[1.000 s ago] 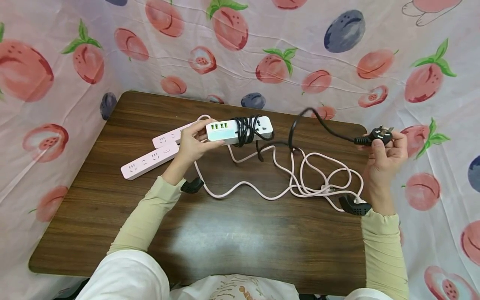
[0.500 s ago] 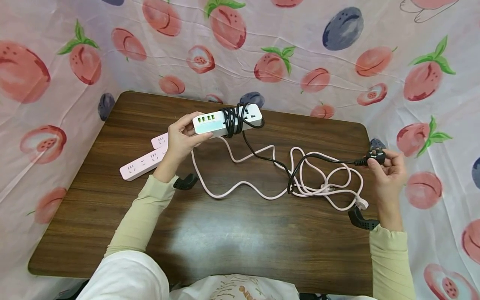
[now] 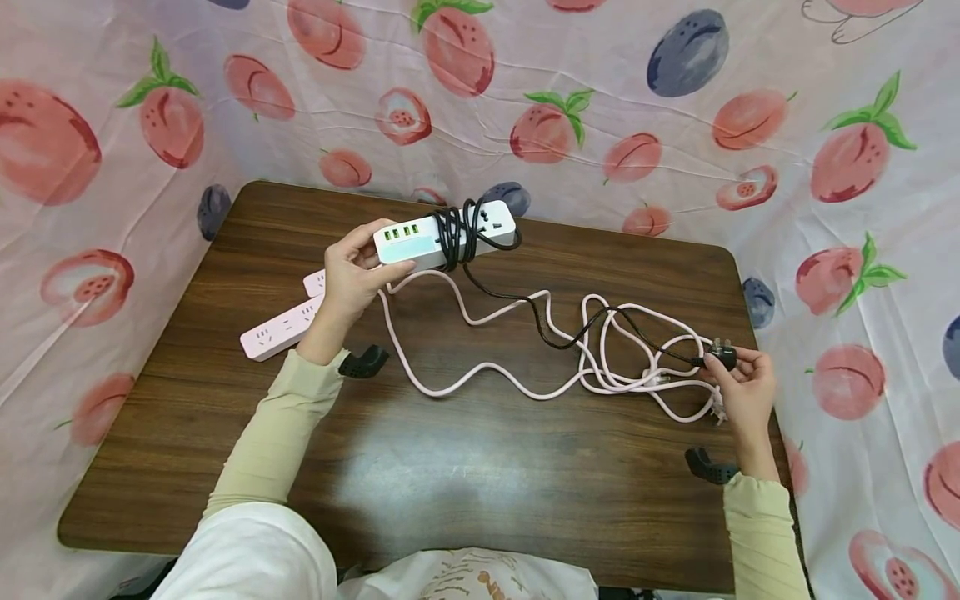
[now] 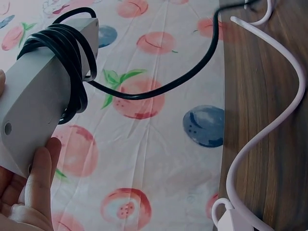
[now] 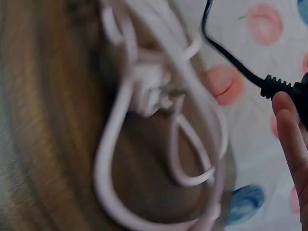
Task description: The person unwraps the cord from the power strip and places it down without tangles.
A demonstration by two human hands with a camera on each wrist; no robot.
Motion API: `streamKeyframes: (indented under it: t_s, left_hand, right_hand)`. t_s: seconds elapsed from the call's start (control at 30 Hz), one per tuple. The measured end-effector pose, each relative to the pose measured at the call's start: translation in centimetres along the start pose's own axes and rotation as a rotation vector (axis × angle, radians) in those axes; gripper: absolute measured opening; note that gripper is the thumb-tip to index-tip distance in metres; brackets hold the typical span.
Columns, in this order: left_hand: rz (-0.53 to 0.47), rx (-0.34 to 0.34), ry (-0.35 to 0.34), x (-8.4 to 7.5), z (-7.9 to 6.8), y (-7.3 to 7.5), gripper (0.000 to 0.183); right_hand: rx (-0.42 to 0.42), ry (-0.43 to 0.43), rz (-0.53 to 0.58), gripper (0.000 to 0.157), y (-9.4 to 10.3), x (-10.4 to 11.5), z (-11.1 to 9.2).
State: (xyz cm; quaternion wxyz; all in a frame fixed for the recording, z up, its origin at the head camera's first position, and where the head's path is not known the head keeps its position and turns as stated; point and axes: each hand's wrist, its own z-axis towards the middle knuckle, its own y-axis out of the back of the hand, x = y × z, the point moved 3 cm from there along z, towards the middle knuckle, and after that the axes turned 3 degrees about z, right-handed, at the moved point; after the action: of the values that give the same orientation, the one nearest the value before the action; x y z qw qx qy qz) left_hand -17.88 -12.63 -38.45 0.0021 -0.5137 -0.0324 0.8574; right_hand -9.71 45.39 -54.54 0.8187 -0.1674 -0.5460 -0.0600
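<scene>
My left hand (image 3: 351, 279) grips one end of a white power strip (image 3: 420, 242) with green USB ports, held up over the back of the table. Several turns of black cord (image 3: 456, 237) are wound round the strip's middle, and a loose length runs off to the right. At that cord's far end my right hand (image 3: 750, 387) pinches the black plug (image 3: 722, 357), its prongs pointing away from me. In the left wrist view the underside of the strip (image 4: 36, 101) shows, with fingers at its edge. The right wrist view catches only part of the plug and fingers (image 5: 292, 139).
Two pink power strips (image 3: 281, 329) lie at the table's left, partly behind my left arm. Their pink cords (image 3: 487, 367) spread across the middle and loop in a tangle at right, with pink plugs (image 3: 654, 377) among them. A fruit-print cloth (image 3: 585, 50) hangs behind the brown table (image 3: 465, 500).
My left hand has carried the white strip left and slightly back. My right hand first lowered the plug, then brought it nearer and left; the black cord now hangs lower across the pink loops.
</scene>
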Motion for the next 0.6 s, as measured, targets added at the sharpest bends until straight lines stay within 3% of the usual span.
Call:
streamKeyframes:
  t_s: [0.07, 0.2, 0.27, 0.47, 0.6]
  left_hand:
    - [-0.002, 0.002, -0.002, 0.0, 0.0, 0.0, 0.052]
    - [-0.014, 0.005, -0.004, -0.1, 0.0, -0.1, 0.051]
    - [-0.028, 0.008, -0.003, -0.1, 0.0, -0.2, 0.051]
    - [-0.044, 0.02, -0.003, 0.0, -0.1, -0.3, 0.05]
    - [-0.041, 0.025, -0.006, 0.0, -0.1, -0.3, 0.05]
  right_hand:
    - [-0.034, -0.074, -0.022, 0.037, -1.0, 1.0, -1.0]
    - [-0.074, -0.147, -0.179, 0.034, -2.6, 2.5, -2.2]
    - [-0.108, -0.147, -0.356, 0.034, -2.6, 2.2, -2.4]
    - [-0.151, -0.181, -0.878, 0.038, -5.0, 4.7, -3.3]
    - [-0.151, -0.237, -1.041, 0.041, -5.5, 5.0, -3.5]
